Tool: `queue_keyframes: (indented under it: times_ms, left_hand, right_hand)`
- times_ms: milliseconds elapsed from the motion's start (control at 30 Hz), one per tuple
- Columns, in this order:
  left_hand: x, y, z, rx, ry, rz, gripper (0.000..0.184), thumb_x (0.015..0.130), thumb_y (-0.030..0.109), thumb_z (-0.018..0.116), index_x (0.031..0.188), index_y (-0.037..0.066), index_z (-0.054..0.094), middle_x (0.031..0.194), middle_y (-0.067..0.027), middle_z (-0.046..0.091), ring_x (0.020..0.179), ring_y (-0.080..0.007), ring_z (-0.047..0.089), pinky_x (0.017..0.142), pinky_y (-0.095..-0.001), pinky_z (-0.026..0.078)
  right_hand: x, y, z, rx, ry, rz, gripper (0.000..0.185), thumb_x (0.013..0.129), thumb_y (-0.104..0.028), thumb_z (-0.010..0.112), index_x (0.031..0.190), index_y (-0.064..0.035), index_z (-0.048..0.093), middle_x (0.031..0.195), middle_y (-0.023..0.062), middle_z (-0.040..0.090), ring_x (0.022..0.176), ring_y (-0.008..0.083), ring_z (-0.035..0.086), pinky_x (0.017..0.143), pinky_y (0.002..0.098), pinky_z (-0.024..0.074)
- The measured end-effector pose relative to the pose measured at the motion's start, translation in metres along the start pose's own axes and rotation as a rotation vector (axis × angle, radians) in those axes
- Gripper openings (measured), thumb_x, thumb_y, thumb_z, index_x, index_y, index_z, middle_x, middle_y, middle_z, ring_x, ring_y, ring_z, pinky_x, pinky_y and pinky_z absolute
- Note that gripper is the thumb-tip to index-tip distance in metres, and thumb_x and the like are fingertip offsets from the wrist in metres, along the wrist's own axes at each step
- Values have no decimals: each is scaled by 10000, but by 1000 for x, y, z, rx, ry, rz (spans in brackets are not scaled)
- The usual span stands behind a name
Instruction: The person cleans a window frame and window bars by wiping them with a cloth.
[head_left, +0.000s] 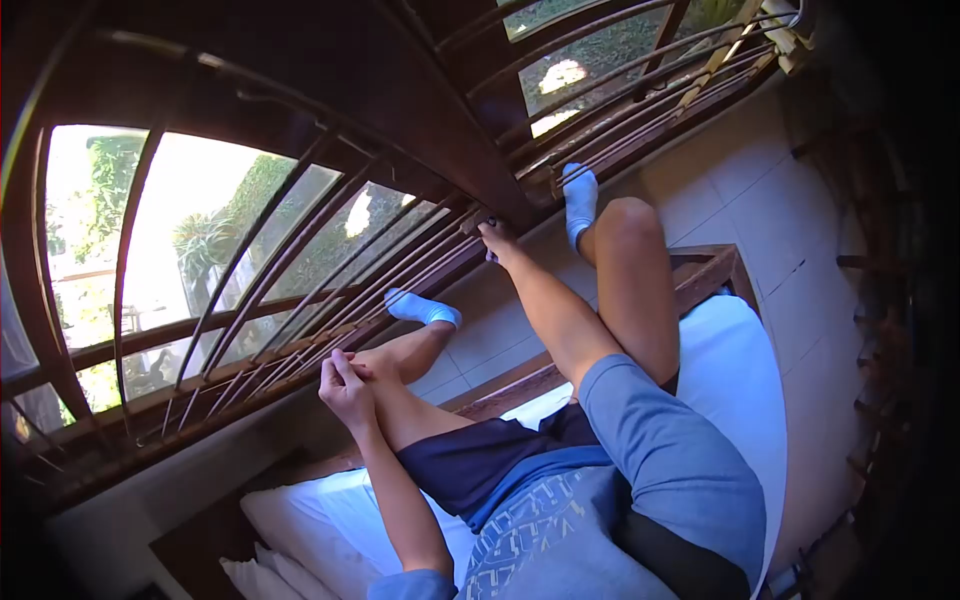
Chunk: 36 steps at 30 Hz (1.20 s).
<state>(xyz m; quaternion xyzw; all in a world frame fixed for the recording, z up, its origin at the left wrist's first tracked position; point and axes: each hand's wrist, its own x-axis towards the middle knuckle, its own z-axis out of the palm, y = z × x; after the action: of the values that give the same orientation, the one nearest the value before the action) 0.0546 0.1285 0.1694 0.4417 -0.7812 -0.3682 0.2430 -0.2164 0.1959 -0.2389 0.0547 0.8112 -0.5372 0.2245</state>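
Observation:
My right hand [495,243] reaches forward to the foot of the dark wooden post, its fingers closed round a small dark fitting [491,222] by the lower rail. What kind of fitting it is, I cannot tell. Over my left knee is my left hand [347,393], with its fingers curled in; whether anything is inside them is hidden. Dark bars [262,240] run across the glass in front of both hands.
I sit on a bed with a white sheet [735,370] and a dark wooden frame [715,268]. My feet in light blue socks [420,308] are by the window. Pale floor tiles [770,220] lie to the right. Plants [205,240] show outside through the panes.

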Motion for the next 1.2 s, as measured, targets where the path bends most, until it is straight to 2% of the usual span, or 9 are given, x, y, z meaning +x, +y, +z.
queue_keyframes:
  times_ms: [67,100,233,633,1200]
  left_hand:
    - [4,3,1,89,2,9,371,1071,283,464,893,7,638,580,-44,584,503,-106,533,557,-213,434]
    - [5,4,0,104,3,10,371,1071,283,464,893,7,638,580,-44,584,503,-106,533,557,-213,434]
    - [12,12,8,136,16,-45,371,1059,271,486,859,2,645,571,-44,590,512,-113,552,558,-225,449]
    - [11,15,15,248,-21,-14,319,1029,233,547,858,-7,670,593,-61,630,524,-124,583,546,-236,459]
    - [20,-1,5,241,-77,-48,261,994,197,596,882,-25,676,623,-73,657,546,-137,601,581,-245,477]
  right_hand:
    - [31,43,52,40,104,-142,584,893,-521,593,1181,-18,664,905,160,722,782,368,679,666,437,533]
    - [34,49,62,49,96,-133,584,893,-521,593,1181,-18,664,905,160,722,782,368,679,666,437,533]
    - [53,54,78,1004,-155,393,621,881,-482,604,1326,-50,570,1098,163,698,902,352,661,755,460,540]
    - [49,50,45,1105,-265,204,554,922,-411,586,1347,-56,558,1200,150,647,1010,316,623,869,437,498]
    - [46,-24,23,1213,-342,-158,459,987,-302,557,1379,-64,539,1357,132,567,1177,260,564,1047,400,433]
